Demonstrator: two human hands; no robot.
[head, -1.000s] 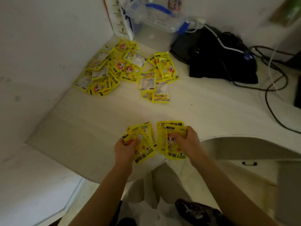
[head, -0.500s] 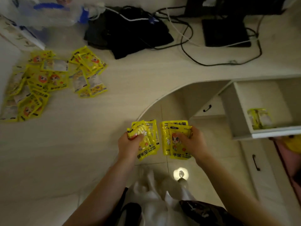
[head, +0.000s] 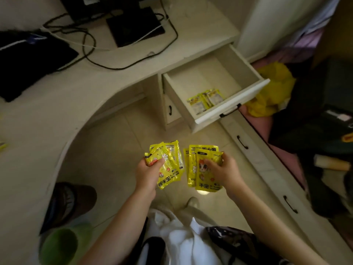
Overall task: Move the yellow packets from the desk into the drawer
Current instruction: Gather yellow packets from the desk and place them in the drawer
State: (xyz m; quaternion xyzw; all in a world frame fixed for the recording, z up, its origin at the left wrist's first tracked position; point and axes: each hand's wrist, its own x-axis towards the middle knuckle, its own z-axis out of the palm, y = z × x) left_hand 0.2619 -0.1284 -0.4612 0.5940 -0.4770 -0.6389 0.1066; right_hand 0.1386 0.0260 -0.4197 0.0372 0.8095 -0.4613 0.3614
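Pale curved desk [head: 57, 115] (black cables [head: 89, 44], dark bag [head: 28, 60], black pad [head: 133, 25]); open drawer [head: 233, 113], yellow packets [head: 206, 100] inside

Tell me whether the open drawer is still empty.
No, a few yellow packets already lie near the front of the open drawer.

A cream curved desk [head: 57, 104] stands over a pale tiled floor [head: 114, 146], with black-handled cabinet fronts [head: 267, 169] along the right, all in dim warm light.
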